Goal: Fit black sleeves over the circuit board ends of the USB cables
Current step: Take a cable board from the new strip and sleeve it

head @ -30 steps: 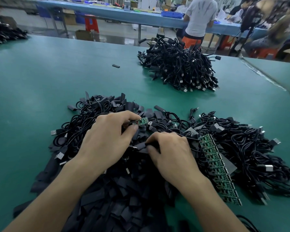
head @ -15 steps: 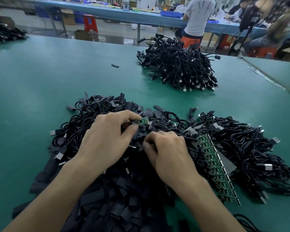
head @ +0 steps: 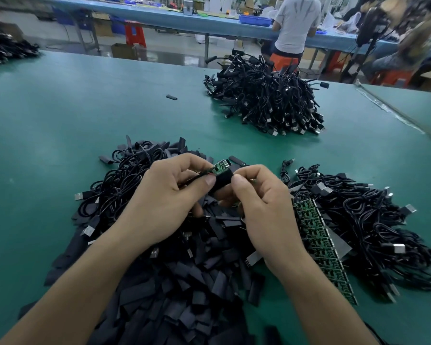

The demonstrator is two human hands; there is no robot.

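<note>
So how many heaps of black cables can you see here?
3: one near heap spread around the left hand and right hand, mixed with sleeves; one far heap right of centre; one edge heap at far left, cropped. More may be out of view.

Matt sleeve (head: 222, 181) (smooth green table (head: 85, 108))

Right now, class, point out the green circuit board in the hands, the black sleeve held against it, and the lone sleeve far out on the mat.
circuit board (head: 220, 167): head view, middle of its green face.
black sleeve (head: 222, 182): head view, flat side facing the camera.
lone sleeve (head: 171, 96): head view, its middle.
</note>
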